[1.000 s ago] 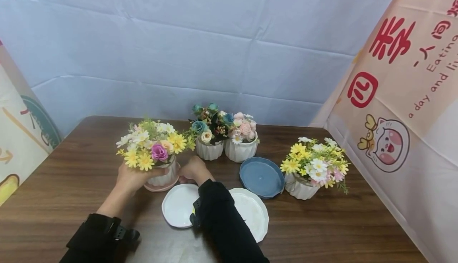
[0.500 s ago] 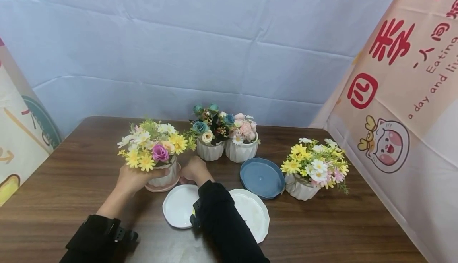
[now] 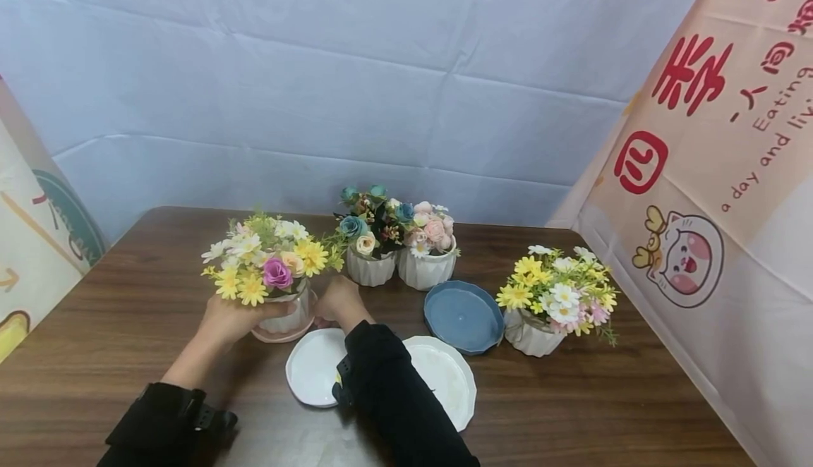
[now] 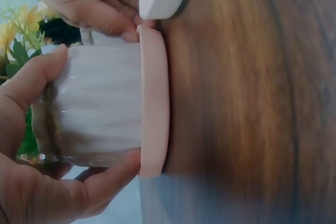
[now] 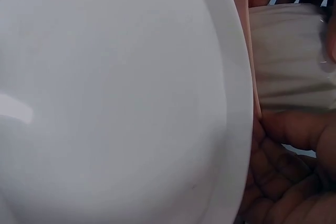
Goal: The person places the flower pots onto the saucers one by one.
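Note:
A white ribbed flowerpot [image 4: 100, 103] stands in a pink saucer [image 4: 156, 103] at the left of the table. Yellow, white and purple flowers [image 3: 269, 259] fill it. My left hand [image 3: 231, 317] grips the pot from the left, thumb and fingers on opposite sides of its wall. On the other side, my right hand [image 3: 341, 302] pinches the saucer's rim, its thumb at the base of the pot in the right wrist view. A small white saucer [image 3: 312, 372] lies just in front, partly under the right forearm in the head view.
Behind stand a pot of teal roses [image 3: 371, 268] and a pot of pink flowers [image 3: 427, 269]. A blue saucer [image 3: 464, 315] and a larger white saucer [image 3: 447, 382] lie right of the arm. Another pot of yellow flowers [image 3: 533, 336] stands at the right.
Both hands keep their places on the pot and the pink saucer. Only a slight shift of the whole head view shows.

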The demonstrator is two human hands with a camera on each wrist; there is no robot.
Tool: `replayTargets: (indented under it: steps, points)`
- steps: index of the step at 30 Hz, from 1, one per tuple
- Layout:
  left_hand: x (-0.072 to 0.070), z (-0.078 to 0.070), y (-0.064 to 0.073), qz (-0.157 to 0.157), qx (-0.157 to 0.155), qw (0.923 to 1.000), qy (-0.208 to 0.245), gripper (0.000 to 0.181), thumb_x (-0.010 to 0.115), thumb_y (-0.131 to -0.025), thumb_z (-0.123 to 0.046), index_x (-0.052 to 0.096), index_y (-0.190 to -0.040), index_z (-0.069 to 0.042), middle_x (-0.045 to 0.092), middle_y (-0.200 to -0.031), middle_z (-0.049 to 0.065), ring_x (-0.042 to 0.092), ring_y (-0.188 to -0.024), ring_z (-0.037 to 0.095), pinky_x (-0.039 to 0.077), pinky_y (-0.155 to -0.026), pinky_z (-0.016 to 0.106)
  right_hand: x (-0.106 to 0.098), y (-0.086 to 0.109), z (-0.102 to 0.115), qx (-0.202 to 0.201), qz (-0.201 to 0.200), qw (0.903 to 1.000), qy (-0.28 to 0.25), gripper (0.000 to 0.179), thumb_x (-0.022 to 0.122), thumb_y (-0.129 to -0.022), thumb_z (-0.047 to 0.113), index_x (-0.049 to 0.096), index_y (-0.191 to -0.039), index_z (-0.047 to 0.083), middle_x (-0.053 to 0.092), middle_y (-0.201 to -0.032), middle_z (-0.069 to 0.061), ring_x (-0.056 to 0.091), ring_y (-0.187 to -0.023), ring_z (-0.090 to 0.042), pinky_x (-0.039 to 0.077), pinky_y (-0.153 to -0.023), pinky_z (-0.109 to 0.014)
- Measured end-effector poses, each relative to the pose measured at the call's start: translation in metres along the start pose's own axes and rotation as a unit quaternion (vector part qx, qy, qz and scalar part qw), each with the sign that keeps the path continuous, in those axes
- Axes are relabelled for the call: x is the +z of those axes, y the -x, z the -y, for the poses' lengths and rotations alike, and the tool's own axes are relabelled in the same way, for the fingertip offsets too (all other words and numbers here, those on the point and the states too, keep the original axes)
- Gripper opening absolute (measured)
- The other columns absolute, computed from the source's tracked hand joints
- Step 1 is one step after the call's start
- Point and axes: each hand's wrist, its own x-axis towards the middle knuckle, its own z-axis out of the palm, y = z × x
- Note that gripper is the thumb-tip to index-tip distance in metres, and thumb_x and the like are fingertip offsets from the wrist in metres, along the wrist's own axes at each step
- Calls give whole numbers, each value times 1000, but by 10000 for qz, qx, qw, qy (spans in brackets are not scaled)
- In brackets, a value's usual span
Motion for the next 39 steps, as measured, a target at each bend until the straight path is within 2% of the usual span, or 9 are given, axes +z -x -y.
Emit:
replayTargets:
  steps: [5,10,12,14,19,24,28,35,39]
  points:
    - [-5,6,1,75,52,9999,141,95,82,-66,-39,32,-136,3,40,-133,26,40,-117,44,33,-93,60,4,3,5,-415,68,9977,523,43,67,-85,11,57,-126,6,63,-58,-6,63,-53,-17,50,-48,-24]
    - [-11,10,3,122,-162,9994,266,100,82,-66,-40,29,-138,4,37,-134,27,38,-119,45,31,-94,60,11,8,12,-533,-170,9883,1417,31,63,-89,22,64,-109,-1,66,-87,-9,61,-75,-18,49,-60,-22]
    - [-13,12,4,125,-136,9996,230,100,82,-66,-40,28,-139,4,37,-135,28,37,-119,45,31,-94,60,14,9,16,-455,-291,9850,1641,26,66,-85,20,66,-99,-2,62,-98,-11,58,-80,-19,48,-61,-22]
    - [-15,14,5,143,-99,9997,147,101,81,-67,-41,27,-139,5,36,-135,29,37,-119,46,30,-94,61,18,11,20,-397,-357,9850,1644,24,69,-82,15,65,-98,-2,61,-101,-13,58,-80,-21,48,-58,-23]
    - [-22,19,6,163,36,9999,11,102,81,-67,-39,24,-139,7,34,-135,30,34,-121,47,29,-96,61,24,14,28,-422,-414,9807,1866,17,71,-79,13,66,-87,0,61,-91,-11,57,-73,-19,45,-55,-23]
    - [-29,26,8,71,241,9997,46,103,82,-67,-35,22,-140,7,34,-136,30,33,-122,48,27,-96,62,31,13,33,-679,-325,9681,2389,16,67,-82,20,64,-84,4,61,-96,-6,58,-83,-19,47,-63,-25]
    - [-34,31,9,-47,394,9991,138,103,83,-67,-32,22,-140,7,34,-135,30,32,-122,48,26,-96,62,38,14,38,-766,-307,9629,2568,21,61,-87,27,64,-78,8,61,-86,-2,59,-84,-18,47,-64,-25]
    - [-42,38,7,24,423,9991,-46,102,81,-68,-33,21,-139,9,33,-134,32,32,-121,50,26,-95,64,47,16,45,-782,-272,9533,2905,17,66,-84,26,66,-89,9,63,-89,-2,60,-85,-16,48,-67,-24]
    - [-46,43,6,64,359,9993,-43,102,81,-69,-33,20,-139,10,33,-134,33,32,-120,50,27,-94,64,51,17,47,-791,-284,9556,2823,17,71,-79,25,65,-85,10,63,-87,0,59,-83,-15,48,-66,-23]
